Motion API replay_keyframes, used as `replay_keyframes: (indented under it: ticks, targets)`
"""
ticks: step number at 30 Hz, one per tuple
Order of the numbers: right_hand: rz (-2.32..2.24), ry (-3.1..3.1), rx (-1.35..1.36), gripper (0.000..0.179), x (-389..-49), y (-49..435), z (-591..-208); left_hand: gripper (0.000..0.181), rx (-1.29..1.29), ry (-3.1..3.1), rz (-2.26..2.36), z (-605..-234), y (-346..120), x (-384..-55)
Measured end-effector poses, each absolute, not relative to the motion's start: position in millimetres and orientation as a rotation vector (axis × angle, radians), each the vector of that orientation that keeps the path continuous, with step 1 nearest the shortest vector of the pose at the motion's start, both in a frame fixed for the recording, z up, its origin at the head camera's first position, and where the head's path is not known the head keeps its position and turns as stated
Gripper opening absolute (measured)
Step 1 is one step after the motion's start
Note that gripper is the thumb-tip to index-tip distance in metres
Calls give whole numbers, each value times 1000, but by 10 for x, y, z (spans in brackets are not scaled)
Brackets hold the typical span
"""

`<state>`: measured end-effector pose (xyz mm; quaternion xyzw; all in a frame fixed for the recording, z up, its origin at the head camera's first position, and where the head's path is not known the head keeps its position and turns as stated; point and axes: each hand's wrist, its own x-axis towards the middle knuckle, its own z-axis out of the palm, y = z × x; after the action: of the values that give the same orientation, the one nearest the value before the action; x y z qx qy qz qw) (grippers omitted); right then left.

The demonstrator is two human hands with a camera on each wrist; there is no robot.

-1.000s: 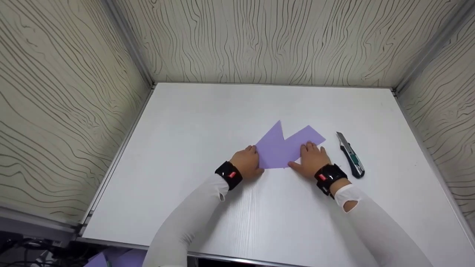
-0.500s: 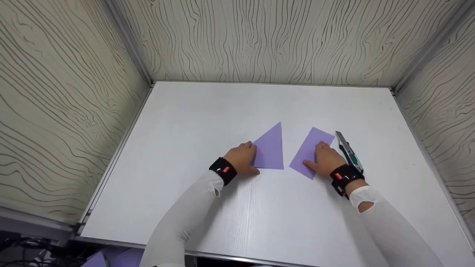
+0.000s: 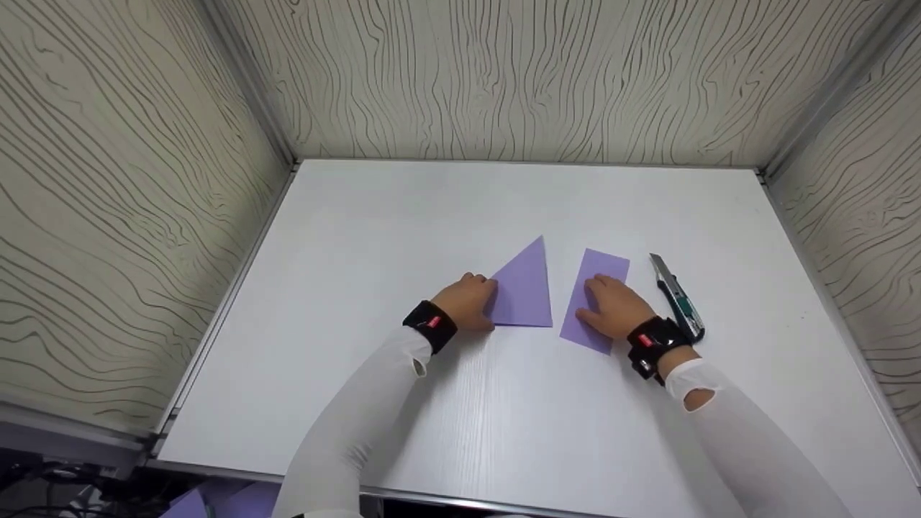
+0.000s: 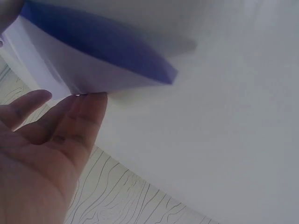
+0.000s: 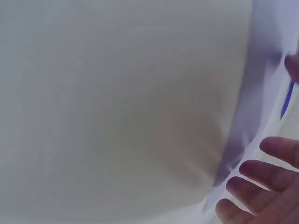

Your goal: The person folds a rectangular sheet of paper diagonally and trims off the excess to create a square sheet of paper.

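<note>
Folded into a pointed shape, a piece of purple paper [image 3: 527, 291] lies on the white table. My left hand [image 3: 464, 302] rests at its left edge, fingertips and thumb touching it. In the left wrist view, the paper's layers gape slightly above my fairly straight fingers [image 4: 88, 119]. To the right, apart from that piece, is a purple rectangle of paper [image 3: 604, 262]. My right hand [image 3: 615, 309] lies on it, fingertips and thumb pressing on its surface. The right wrist view shows those fingers extended and spread along the paper [image 5: 247, 102].
A utility knife [image 3: 679, 298] with its blade out lies just right of my right hand. White table [image 3: 360, 237] surrounds the papers, with patterned panels [image 3: 460, 86] at the back and sides. More purple paper [image 3: 248, 500] and cables sit below the front left edge.
The two papers overlapped a second ago; the right hand drew the rectangle off to the right. Since then it has turned more upright and shifted slightly left. The left hand moved slightly left.
</note>
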<state>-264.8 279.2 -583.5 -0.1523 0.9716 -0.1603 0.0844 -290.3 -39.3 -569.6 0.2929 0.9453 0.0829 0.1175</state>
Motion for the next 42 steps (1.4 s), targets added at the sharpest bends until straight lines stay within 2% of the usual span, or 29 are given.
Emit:
replay_keyframes:
  ticks: [8,16,22,30,33,37,42]
  targets:
    - [-826,2809,-380,57,-2710,2349,-5806,59,841,2737,294,-5674,-381,-2870]
    - [-1071,2707,-174,52,-2767,2214,-5827,54,849,2725,295,-5718,-335,-2837]
    - [-1302,2585,10,35,-2792,2165,-5730,63,866,2719,324,-5705,-325,-2814]
    - [-1388,2552,1,41,-2823,2159,-5608,78,825,2674,493,-5748,-388,-2834]
    - [-1467,2501,16,40,-2822,2162,-5538,75,718,2628,762,-5777,-432,-2868]
    - [-1600,2400,27,38,-2801,2180,-5428,63,450,2454,1238,-5796,-472,-2903]
    - [-1722,2291,-12,31,-2762,2209,-5306,72,140,2114,1570,-5802,-422,-2927]
